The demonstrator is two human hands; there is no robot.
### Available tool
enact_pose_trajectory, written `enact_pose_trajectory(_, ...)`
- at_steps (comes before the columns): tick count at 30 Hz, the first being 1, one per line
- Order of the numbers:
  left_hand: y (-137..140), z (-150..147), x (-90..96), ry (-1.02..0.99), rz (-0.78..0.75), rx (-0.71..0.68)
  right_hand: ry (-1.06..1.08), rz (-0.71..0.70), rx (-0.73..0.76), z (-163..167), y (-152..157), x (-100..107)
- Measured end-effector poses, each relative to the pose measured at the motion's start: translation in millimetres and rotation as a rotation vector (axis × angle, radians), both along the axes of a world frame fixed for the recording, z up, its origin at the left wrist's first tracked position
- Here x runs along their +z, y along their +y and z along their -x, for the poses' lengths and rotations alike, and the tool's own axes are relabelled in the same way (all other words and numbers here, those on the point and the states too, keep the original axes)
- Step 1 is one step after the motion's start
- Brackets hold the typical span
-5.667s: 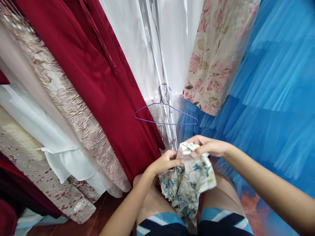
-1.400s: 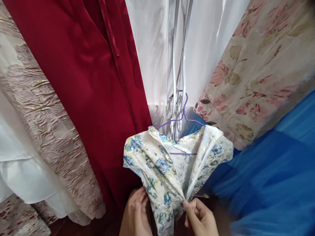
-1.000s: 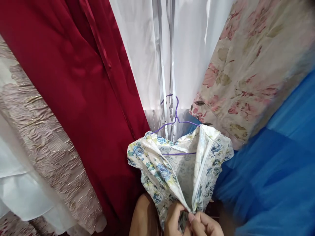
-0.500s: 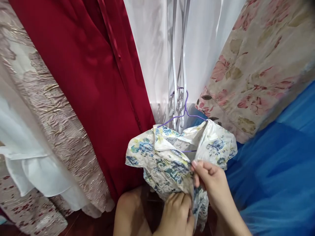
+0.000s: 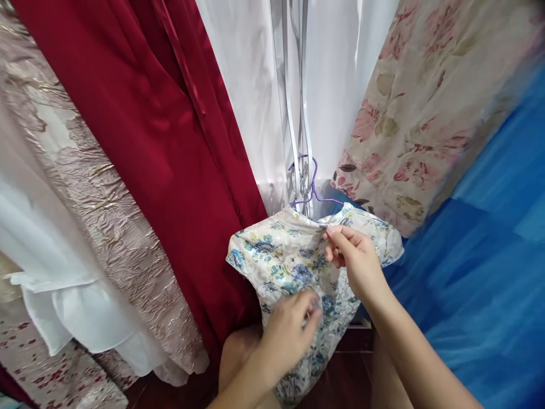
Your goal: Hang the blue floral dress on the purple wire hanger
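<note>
A white short-sleeved blouse (image 5: 272, 250) with blue and yellow flowers hangs on a thin purple wire hanger (image 5: 314, 184). At the middle of its neckline, my right hand (image 5: 360, 258) pinches the edge between thumb and fingers. My left hand (image 5: 289, 324) is in front of the lower blouse, its fingers curled and smeared by motion. Whether it touches or grips the cloth cannot be made out. The blouse front lies across the neckline, covering most of the hanger's shoulders.
Behind hang a red satin garment (image 5: 162, 182), a white garment (image 5: 238, 74) with white straps (image 5: 303, 108), and a pink-flowered cloth (image 5: 395, 125). Blue fabric (image 5: 477, 272) fills the right; a textured pink garment (image 5: 110, 210) is on the left. A bent knee (image 5: 238, 349) shows below.
The blouse's neckline, open in a deep V before, now lies drawn closed and higher. My right hand has risen with the edge. My left hand has come up slightly from the lower front.
</note>
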State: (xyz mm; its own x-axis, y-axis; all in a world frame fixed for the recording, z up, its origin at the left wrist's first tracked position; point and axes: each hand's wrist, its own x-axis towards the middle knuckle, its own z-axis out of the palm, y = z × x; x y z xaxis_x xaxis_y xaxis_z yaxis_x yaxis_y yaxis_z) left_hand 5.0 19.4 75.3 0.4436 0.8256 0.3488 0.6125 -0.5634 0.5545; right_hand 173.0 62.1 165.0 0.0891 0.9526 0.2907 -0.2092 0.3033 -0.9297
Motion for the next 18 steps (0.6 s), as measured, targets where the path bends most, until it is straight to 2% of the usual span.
enact_pose_trajectory(3,32.8,-0.8,51.4,-0.281,-0.221,0.047,-0.022,-0.018,-0.003,-0.2,-8.5,-1.3)
enact_pose_trajectory(5,50.9,-10.0,80.7,-0.274,-0.266,0.002,-0.044,-0.036,-0.001,-1.6,-9.7,0.8)
enact_pose_trajectory(7,60.9,-22.0,100.2,-0.244,-0.321,-0.037,-0.086,-0.065,-0.007,-4.0,-8.3,2.6)
enact_pose_trajectory(10,64.1,-36.6,110.7,-0.306,-0.411,0.022,-0.146,-0.106,-0.017,-8.1,-2.7,-0.8)
enact_pose_trajectory(13,68.5,-37.0,110.7,-0.496,-0.367,0.125,-0.179,-0.089,-0.012,-11.3,4.6,-15.6)
enact_pose_trajectory(15,78.2,-25.4,111.8,-0.687,-0.344,0.201,-0.215,-0.055,0.007,-13.7,7.3,-30.4)
enact_pose_trajectory(18,101.0,9.1,114.8,-1.066,-0.337,0.291,-0.274,0.005,0.068,-18.9,3.5,-52.7)
